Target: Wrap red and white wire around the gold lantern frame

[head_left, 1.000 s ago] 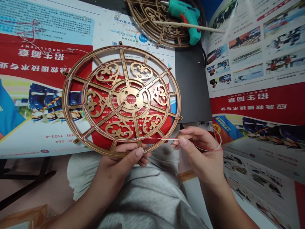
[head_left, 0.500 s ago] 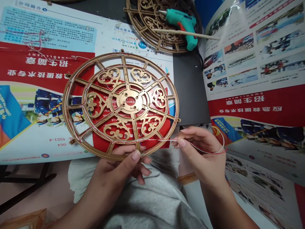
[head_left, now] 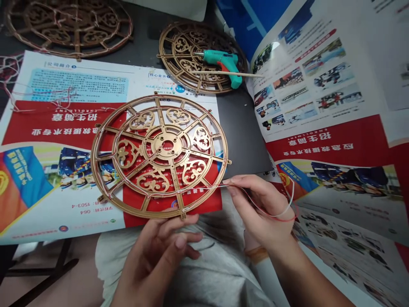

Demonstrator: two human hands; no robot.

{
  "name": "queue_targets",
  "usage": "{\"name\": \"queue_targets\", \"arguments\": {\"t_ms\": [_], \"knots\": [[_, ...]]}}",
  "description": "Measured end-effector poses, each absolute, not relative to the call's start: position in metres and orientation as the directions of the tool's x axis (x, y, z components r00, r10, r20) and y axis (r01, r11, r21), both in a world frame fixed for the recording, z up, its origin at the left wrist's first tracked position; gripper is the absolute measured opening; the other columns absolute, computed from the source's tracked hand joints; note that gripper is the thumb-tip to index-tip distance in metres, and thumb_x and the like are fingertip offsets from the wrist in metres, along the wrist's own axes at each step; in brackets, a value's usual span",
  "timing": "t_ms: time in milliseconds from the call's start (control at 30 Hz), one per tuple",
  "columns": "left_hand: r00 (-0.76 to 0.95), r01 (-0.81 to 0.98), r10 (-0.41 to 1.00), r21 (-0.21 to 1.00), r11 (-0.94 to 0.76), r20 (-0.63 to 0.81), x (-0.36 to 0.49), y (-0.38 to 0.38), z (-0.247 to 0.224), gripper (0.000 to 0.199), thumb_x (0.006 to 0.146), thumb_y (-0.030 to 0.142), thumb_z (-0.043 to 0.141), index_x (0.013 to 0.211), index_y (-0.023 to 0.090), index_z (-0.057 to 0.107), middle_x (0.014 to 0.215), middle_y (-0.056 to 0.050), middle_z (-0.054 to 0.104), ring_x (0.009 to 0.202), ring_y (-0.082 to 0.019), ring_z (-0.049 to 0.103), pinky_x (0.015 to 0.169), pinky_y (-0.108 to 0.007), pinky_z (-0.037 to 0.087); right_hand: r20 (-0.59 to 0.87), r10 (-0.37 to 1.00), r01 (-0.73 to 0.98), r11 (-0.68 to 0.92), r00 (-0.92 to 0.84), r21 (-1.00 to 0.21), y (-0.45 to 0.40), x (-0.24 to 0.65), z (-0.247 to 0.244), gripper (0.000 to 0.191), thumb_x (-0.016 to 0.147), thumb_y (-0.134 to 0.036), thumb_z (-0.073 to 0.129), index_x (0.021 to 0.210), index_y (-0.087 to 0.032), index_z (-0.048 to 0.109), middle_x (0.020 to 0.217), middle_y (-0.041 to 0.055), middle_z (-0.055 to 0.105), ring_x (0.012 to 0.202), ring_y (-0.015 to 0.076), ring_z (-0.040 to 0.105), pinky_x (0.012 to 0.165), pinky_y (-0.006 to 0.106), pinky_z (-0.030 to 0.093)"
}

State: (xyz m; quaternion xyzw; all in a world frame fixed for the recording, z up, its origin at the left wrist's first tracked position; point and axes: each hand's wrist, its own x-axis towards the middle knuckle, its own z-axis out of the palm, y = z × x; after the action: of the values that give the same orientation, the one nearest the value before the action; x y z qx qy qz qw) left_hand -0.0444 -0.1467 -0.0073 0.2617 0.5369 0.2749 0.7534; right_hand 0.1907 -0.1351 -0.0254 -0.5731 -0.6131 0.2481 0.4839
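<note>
A round gold openwork frame [head_left: 165, 147] lies on the printed red and white sheet, its near rim over the table edge. Thin red and white wires [head_left: 204, 187] run along its ring and out to the right. My right hand [head_left: 262, 209] pinches those wires between thumb and fingers just right of the rim, and their loose ends loop over the hand. Just below the near rim is my left hand [head_left: 162, 251], its fingers apart and holding nothing; the fingertips are close under the rim, and whether they touch it I cannot tell.
A teal glue gun [head_left: 220, 59] and a thin wooden stick [head_left: 226, 73] lie on another round frame [head_left: 179, 47] at the back. A further frame [head_left: 76, 42] is at the back left, near tangled wires [head_left: 12, 70]. Printed sheets [head_left: 326, 128] stand at the right.
My left hand has let go of the frame's near rim and moved down slightly. The view has shifted, showing more of the back left. My right hand still pinches the wires.
</note>
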Motion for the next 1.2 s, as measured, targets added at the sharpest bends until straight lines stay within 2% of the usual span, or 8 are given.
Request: {"name": "queue_targets", "arguments": {"t_ms": [267, 400, 500, 567, 700, 800, 1033, 1200], "knots": [[0.402, -0.052, 0.582, 0.617, 0.785, -0.707, -0.041, -0.143, -0.011, 0.038, 0.1, 0.056, 0.066, 0.102, 0.018, 0.072, 0.093, -0.008, 0.078, 0.078, -0.019, 0.074, 0.068, -0.027, 0.06, 0.492, 0.848, 0.72, 0.465, -0.196, -0.515, -0.132, 0.213, -0.022, 0.069, 0.086, 0.003, 0.07, 0.144, -0.031, 0.058, 0.118, 0.0026, 0.081, 0.105, 0.0208, 0.077, 0.087, 0.039, 0.066], [0.546, -0.168, 0.533, 0.538, 0.826, -0.646, -0.022, -0.143, -0.011, 0.037, 0.098, 0.053, 0.069, 0.104, 0.016, 0.073, 0.088, -0.007, 0.075, 0.068, -0.014, 0.07, 0.061, -0.024, 0.056, 0.564, 0.731, 0.764, 0.595, -0.384, -0.25, -0.132, 0.226, -0.019, 0.042, 0.087, -0.006, 0.074, 0.122, -0.028, 0.069, 0.117, 0.0006, 0.082, 0.109, 0.0231, 0.078, 0.087, 0.041, 0.064], [0.587, -0.319, 0.495, 0.379, 0.868, -0.641, -0.002, -0.138, -0.007, 0.039, 0.097, 0.052, 0.07, 0.113, 0.016, 0.07, 0.082, -0.003, 0.07, 0.054, -0.011, 0.063, 0.048, -0.02, 0.05, 0.565, 0.656, 0.717, 0.68, -0.5, -0.154, -0.131, 0.232, -0.012, 0.022, 0.091, -0.013, 0.074, 0.11, -0.024, 0.075, 0.119, 0.0012, 0.081, 0.115, 0.0255, 0.076, 0.085, 0.042, 0.061], [0.588, -0.369, 0.486, 0.32, 0.873, -0.646, 0.011, -0.133, -0.004, 0.039, 0.096, 0.053, 0.07, 0.103, 0.014, 0.069, 0.08, -0.003, 0.068, 0.051, -0.009, 0.061, 0.045, -0.019, 0.048, 0.535, 0.612, 0.673, 0.732, -0.582, -0.106, -0.132, 0.234, -0.005, 0.017, 0.093, -0.014, 0.072, 0.108, -0.022, 0.077, 0.121, 0.0015, 0.08, 0.117, 0.0267, 0.075, 0.084, 0.042, 0.059], [0.568, -0.382, 0.48, 0.303, 0.873, -0.668, 0.028, -0.13, -0.002, 0.053, 0.091, 0.063, 0.072, 0.08, 0.012, 0.062, 0.073, -0.004, 0.065, 0.048, -0.008, 0.058, 0.043, -0.018, 0.047, 0.439, 0.662, 0.684, 0.717, -0.608, -0.133, -0.139, 0.231, 0.007, 0.016, 0.1, -0.017, 0.066, 0.105, -0.025, 0.078, 0.13, -0.0032, 0.076, 0.126, 0.0257, 0.071, 0.091, 0.045, 0.056], [0.549, -0.366, 0.477, 0.316, 0.875, -0.686, 0.031, -0.13, -0.002, 0.057, 0.087, 0.067, 0.075, 0.078, 0.013, 0.061, 0.067, -0.002, 0.061, 0.047, -0.008, 0.055, 0.042, -0.018, 0.044, 0.422, 0.688, 0.701, 0.696, -0.59, -0.154, -0.144, 0.227, 0.009, 0.016, 0.103, -0.019, 0.063, 0.101, -0.027, 0.077, 0.131, -0.0061, 0.074, 0.127, 0.0236, 0.071, 0.092, 0.045, 0.055], [0.511, -0.318, 0.511, 0.401, 0.859, -0.691, 0.033, -0.13, -0.005, 0.052, 0.095, 0.063, 0.066, 0.073, 0.016, 0.057, 0.059, 0.0, 0.054, 0.046, -0.008, 0.049, 0.043, -0.019, 0.04, 0.447, 0.729, 0.73, 0.649, -0.519, -0.212, -0.151, 0.217, 0.006, 0.022, 0.107, -0.021, 0.059, 0.096, -0.03, 0.075, 0.122, -0.0083, 0.078, 0.124, 0.0198, 0.073, 0.094, 0.044, 0.053], [0.489, -0.298, 0.501, 0.403, 0.865, -0.714, 0.033, -0.13, -0.009, 0.041, 0.098, 0.049, 0.06, 0.074, 0.016, 0.059, 0.06, -0.001, 0.055, 0.046, -0.009, 0.049, 0.044, -0.02, 0.039, 0.439, 0.569, 0.571, 0.808, -0.695, -0.144, -0.138, 0.234, 0.009, 0.015, 0.1, -0.022, 0.068, 0.11, -0.027, 0.079, 0.13, -0.0054, 0.077, 0.119, 0.0185, 0.073, 0.099, 0.039, 0.05]]}}
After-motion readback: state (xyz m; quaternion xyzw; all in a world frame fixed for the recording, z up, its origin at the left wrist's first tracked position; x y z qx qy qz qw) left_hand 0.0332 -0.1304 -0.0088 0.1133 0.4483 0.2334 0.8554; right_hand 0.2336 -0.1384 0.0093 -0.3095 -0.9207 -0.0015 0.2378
